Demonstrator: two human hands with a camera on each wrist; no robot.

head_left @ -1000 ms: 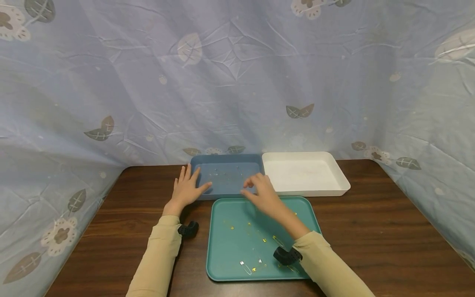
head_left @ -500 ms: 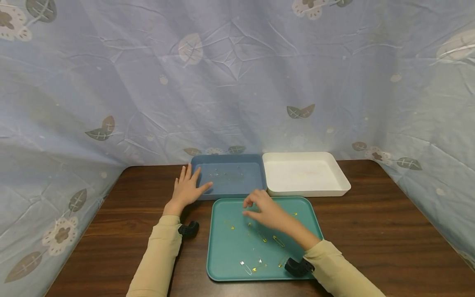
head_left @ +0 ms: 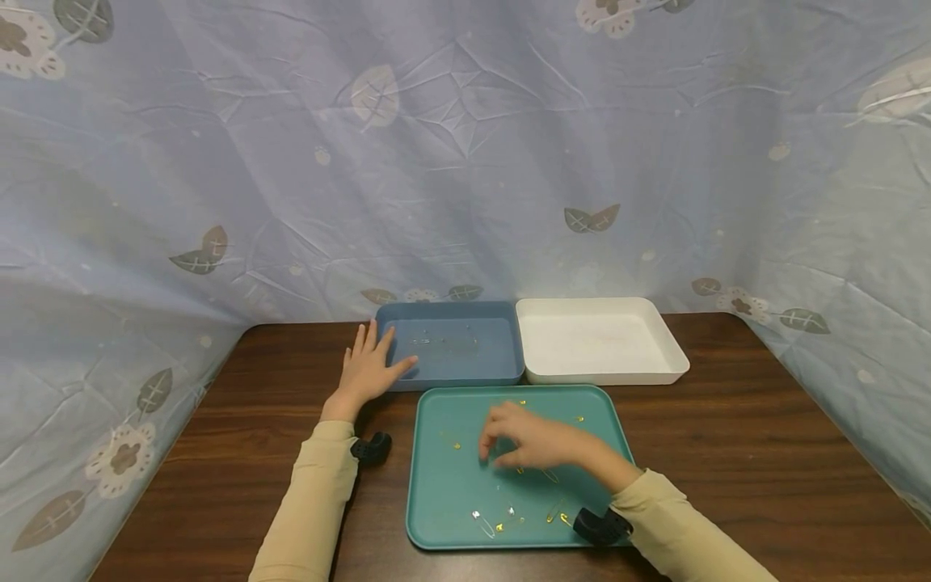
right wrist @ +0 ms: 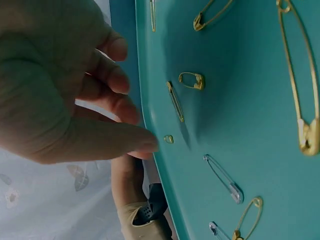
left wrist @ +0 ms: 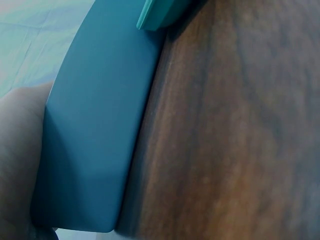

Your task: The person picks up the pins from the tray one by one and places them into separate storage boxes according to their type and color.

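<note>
My right hand [head_left: 524, 436] hovers over the green tray [head_left: 440, 501], its fingers loosely bent, thumb and forefinger apart with nothing visible between them. Gold and silver safety pins lie scattered on that tray. In the right wrist view, a slim gold safety pin [right wrist: 175, 102] and a small gold safety pin [right wrist: 199, 82] lie just beyond the fingertips; a large gold safety pin [right wrist: 310, 137] and a silver safety pin [right wrist: 235, 192] lie farther off. With fingers spread, my left hand [head_left: 364, 372] rests at the left end of the blue tray [head_left: 473, 370].
Inside the blue tray lie several small silver-looking pins [head_left: 426, 341]. A white tray [head_left: 596, 377] stands to its right, behind the green one. All sit on a dark wooden table [head_left: 742, 453], with a patterned cloth [head_left: 465, 162] hanging behind.
My right hand has moved from above the blue tray's front edge back toward me, over the middle of the green tray. The left hand has stayed in place.
</note>
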